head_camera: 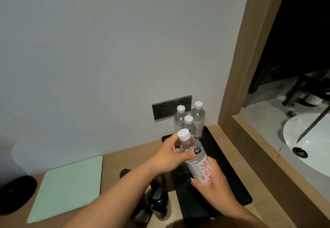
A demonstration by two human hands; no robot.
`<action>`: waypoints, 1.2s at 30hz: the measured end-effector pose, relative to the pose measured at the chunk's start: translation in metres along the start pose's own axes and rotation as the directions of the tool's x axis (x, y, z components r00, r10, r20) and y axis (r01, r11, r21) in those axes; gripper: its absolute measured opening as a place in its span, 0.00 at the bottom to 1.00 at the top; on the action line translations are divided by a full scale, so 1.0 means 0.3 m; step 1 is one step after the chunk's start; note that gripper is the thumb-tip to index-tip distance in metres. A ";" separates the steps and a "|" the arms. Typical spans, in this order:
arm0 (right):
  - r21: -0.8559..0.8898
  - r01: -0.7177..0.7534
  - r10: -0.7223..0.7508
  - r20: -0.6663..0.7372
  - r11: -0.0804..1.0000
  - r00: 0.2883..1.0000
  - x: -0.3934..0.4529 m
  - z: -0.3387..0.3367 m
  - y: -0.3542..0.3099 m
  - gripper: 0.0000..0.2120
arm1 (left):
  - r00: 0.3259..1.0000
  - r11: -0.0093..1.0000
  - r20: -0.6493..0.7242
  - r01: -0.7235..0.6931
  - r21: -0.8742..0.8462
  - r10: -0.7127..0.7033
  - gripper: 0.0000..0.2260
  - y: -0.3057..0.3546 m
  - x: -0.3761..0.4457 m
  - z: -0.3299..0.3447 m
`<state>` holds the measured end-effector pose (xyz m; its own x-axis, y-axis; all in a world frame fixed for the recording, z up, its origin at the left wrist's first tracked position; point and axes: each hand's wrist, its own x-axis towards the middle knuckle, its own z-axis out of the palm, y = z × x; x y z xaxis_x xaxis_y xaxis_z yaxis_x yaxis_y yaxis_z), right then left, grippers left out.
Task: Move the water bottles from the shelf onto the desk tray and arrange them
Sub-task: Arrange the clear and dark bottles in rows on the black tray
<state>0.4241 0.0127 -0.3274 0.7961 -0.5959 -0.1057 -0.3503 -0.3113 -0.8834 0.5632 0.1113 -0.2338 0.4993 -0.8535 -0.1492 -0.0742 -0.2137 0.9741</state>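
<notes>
A clear water bottle [194,158] with a white cap and a white label with red characters is held tilted above the black tray [230,179] on the wooden desk. My left hand [171,153] grips its neck and shoulder, thumb across the front. My right hand [212,183] grips its lower, labelled part. Three more capped bottles stand upright at the tray's far end against the wall: the left bottle [179,118], the middle bottle [189,126] and the right bottle [198,118].
A pale green mat [67,186] lies on the desk [121,158] at left, beside a round black object [14,192]. Dark bottles [157,202] stand left of the tray. A grey socket panel [166,109] is on the wall. A wood-framed opening at right shows a white sink [310,143].
</notes>
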 end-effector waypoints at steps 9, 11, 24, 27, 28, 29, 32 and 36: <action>-0.020 -0.031 0.033 0.134 0.999 0.990 0.109 -0.123 0.132 0.31 | 0.998 0.989 0.058 -0.026 0.149 0.017 0.22 -0.044 0.153 0.086; 0.017 -0.052 0.050 0.115 0.998 0.992 0.148 -0.126 0.156 0.30 | 0.997 0.980 0.083 -0.015 0.199 -0.001 0.24 -0.049 0.197 0.079; 0.198 -0.072 0.091 -0.089 0.978 0.992 0.492 -0.057 0.271 0.33 | 0.944 0.826 -0.301 0.060 0.560 0.136 0.30 -0.118 0.375 -0.031; 0.233 -0.049 0.076 -0.110 0.971 0.991 0.537 -0.039 0.294 0.34 | 0.952 0.829 -0.291 0.089 0.552 0.092 0.31 -0.166 0.390 0.019; 0.240 -0.040 0.071 -0.119 0.970 0.990 0.548 -0.034 0.297 0.34 | 0.943 0.826 -0.322 0.113 0.552 0.087 0.30 -0.175 0.397 0.030; 0.244 -0.033 0.066 -0.126 0.969 0.990 0.559 -0.032 0.291 0.34 | 0.930 0.818 -0.355 0.134 0.560 0.091 0.29 -0.180 0.405 0.036; 0.251 -0.021 0.056 -0.132 0.968 0.990 0.583 -0.027 0.280 0.35 | 0.921 0.793 -0.369 0.129 0.596 0.127 0.26 -0.191 0.414 0.037; 0.235 -0.011 0.046 -0.142 0.972 0.989 0.613 -0.027 0.274 0.33 | 0.929 0.788 -0.330 0.075 0.612 0.167 0.24 -0.201 0.401 0.034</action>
<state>0.5377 -0.1285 -0.4156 0.7008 -0.7089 -0.0799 -0.2336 -0.1222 -0.9646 0.6189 0.0167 -0.3122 0.7360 -0.6722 0.0804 -0.5489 -0.5230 0.6520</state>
